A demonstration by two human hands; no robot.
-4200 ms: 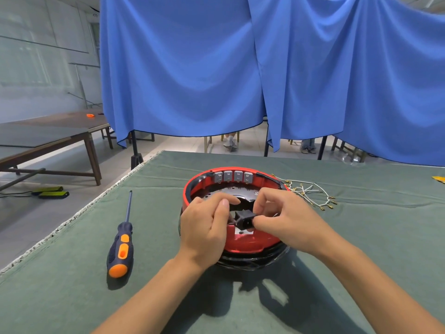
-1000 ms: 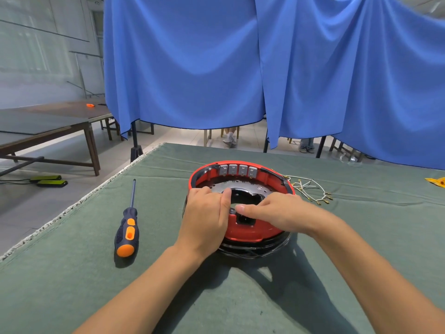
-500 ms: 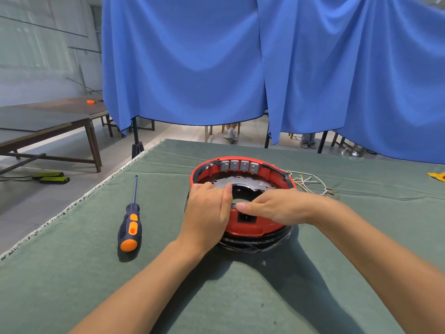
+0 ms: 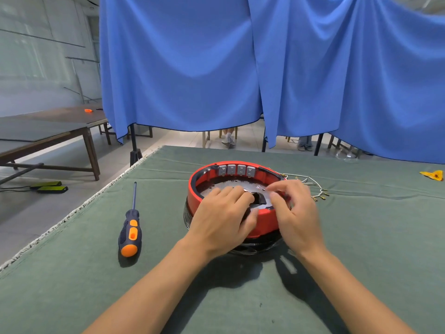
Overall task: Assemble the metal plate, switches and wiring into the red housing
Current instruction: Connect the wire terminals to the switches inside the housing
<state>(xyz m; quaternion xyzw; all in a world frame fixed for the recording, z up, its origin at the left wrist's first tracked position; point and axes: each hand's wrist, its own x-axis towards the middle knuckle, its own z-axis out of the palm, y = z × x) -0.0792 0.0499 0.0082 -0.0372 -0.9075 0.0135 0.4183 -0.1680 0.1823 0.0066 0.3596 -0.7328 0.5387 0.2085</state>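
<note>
Green-cloth table | red housing under both hands | left hand grips rim | right hand loosely curled, blurred

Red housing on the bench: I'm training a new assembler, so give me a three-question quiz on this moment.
1. True or false: the screwdriver lies on the green cloth, touched by neither hand.
2. How many grey switches line the far inner wall of the red housing?
3. Where is the loose wiring? A) inside the housing B) outside it, beyond the right hand C) under the left hand

Key: 1 true; 2 four; 3 B
</note>
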